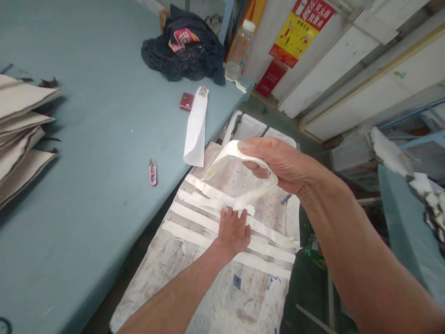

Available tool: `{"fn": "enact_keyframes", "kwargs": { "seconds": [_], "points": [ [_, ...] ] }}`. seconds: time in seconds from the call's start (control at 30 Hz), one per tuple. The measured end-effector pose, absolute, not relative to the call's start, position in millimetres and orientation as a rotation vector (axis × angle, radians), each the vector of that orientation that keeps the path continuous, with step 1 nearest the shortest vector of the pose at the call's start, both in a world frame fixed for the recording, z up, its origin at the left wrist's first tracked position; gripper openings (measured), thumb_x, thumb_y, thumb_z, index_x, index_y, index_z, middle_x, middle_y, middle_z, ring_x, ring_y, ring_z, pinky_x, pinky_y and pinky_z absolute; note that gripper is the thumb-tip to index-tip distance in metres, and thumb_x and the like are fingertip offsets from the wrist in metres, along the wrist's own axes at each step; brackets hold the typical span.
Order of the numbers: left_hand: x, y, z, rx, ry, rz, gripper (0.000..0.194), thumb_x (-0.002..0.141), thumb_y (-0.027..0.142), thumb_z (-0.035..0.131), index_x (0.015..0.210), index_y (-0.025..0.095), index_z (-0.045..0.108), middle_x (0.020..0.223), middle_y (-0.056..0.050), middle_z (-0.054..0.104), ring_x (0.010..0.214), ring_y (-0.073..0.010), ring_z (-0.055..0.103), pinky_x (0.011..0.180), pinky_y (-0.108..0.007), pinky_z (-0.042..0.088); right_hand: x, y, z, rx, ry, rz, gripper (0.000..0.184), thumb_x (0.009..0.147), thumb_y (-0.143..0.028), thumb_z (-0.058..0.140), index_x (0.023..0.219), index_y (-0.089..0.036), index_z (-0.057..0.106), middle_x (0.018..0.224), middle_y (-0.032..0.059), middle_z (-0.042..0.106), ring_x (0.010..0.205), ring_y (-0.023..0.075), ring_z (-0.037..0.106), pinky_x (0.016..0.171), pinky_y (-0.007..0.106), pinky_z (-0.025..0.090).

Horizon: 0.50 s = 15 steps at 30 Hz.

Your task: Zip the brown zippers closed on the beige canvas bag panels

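Observation:
My right hand [274, 160] is raised over the stained work board and pinches a white fabric strip [222, 155] between thumb and fingers. The strip curves in a loose loop, with its lower part hanging towards my left hand. Below it, my left hand [234, 230] lies palm down with fingers spread, its fingertips touching the strips on the board. Several white strips [194, 211] lie in roughly parallel rows across the stained board [160, 278]. The underside of my left hand is hidden.
To the left is a blue-green table [104, 139] with pink thread snips [153, 172], a rolled white sheet [196, 132], a small red box [187, 101] and stacked beige pieces [24, 139]. Dark cloth [184, 46] and a plastic bottle [239, 51] stand at its far end.

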State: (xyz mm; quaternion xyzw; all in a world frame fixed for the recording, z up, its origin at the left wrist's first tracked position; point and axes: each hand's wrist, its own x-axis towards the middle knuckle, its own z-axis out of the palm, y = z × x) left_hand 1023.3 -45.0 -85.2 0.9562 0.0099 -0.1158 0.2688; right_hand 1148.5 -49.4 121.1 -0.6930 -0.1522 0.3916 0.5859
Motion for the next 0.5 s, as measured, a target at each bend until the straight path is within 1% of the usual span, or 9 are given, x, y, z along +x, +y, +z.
{"fn": "enact_keyframes", "kwargs": {
  "seconds": [0.07,0.2,0.33,0.5],
  "points": [
    [1026,-45,-85,2.535,0.037,-0.308,0.048,0.103,0.040,0.067,0.146,0.019,0.059,0.143,-0.013,0.066,0.128,-0.0322,0.065,0.112,-0.061,0.051,1148,-56,118,-1.620,-0.321,0.918,0.049,0.062,-0.048,0.099,0.060,-0.019,0.059,0.052,-0.0059,0.049,0.042,0.0050,0.037,0.038,0.021,0.027],
    [1033,-45,-89,2.438,0.084,-0.283,0.039,0.102,0.039,0.069,0.135,0.018,0.066,0.140,-0.012,0.067,0.129,-0.0315,0.064,0.111,-0.059,0.053,1150,-66,112,-1.620,-0.296,0.934,0.052,0.062,-0.049,0.099,0.060,-0.019,0.056,0.051,-0.0074,0.045,0.042,0.0031,0.029,0.039,0.020,0.020],
    [1039,-46,-96,2.284,0.205,-0.237,0.037,0.102,0.037,0.070,0.133,0.018,0.067,0.138,-0.012,0.067,0.126,-0.0305,0.066,0.109,-0.057,0.055,1152,-76,108,-1.621,-0.277,0.938,0.052,0.062,-0.050,0.098,0.062,-0.018,0.057,0.052,-0.0075,0.046,0.044,0.0028,0.029,0.040,0.020,0.018],
    [1042,-43,-110,1.953,0.333,-0.165,0.034,0.101,0.036,0.070,0.130,0.019,0.068,0.138,-0.012,0.068,0.123,-0.0290,0.067,0.106,-0.054,0.057,1150,-85,101,-1.621,-0.204,0.906,0.054,0.058,-0.053,0.099,0.063,-0.018,0.058,0.052,-0.0078,0.045,0.045,0.0031,0.029,0.040,0.020,0.017]
  ]
}}
